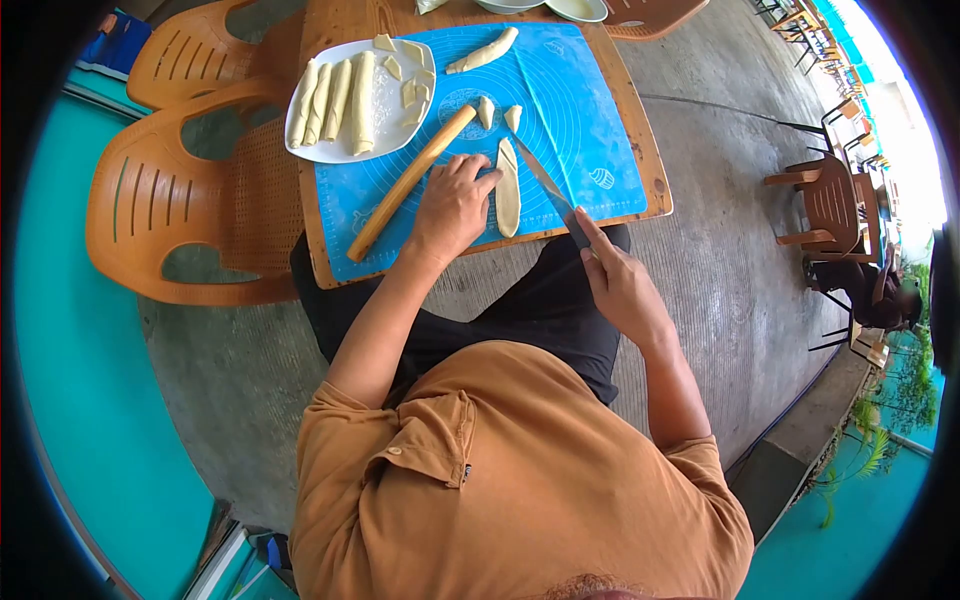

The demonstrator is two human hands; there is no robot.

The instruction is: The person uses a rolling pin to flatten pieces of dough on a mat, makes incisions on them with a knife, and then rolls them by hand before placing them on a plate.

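My right hand (625, 285) grips a knife (545, 175) by its handle, the index finger laid along the top. The blade points away from me, its tip close to the upper end of a flattened dough roll (508, 195). Left of that roll, my left hand (455, 205) rests palm down with loosely bent fingers, its fingertips right at the dough's edge. Two small cut dough pieces (486, 112) lie just beyond the roll. A wooden rolling pin (412, 183) slants across the blue mat (600, 130) beside my left hand. Farther back lies another dough roll (483, 52).
A white plate (420, 125) at the left holds several rolled dough sticks and scraps. Bowls (575, 8) stand at the table's (650, 180) far edge. Orange plastic chairs (190, 200) flank the table's left side. Far right, a person (870, 290) is near more chairs.
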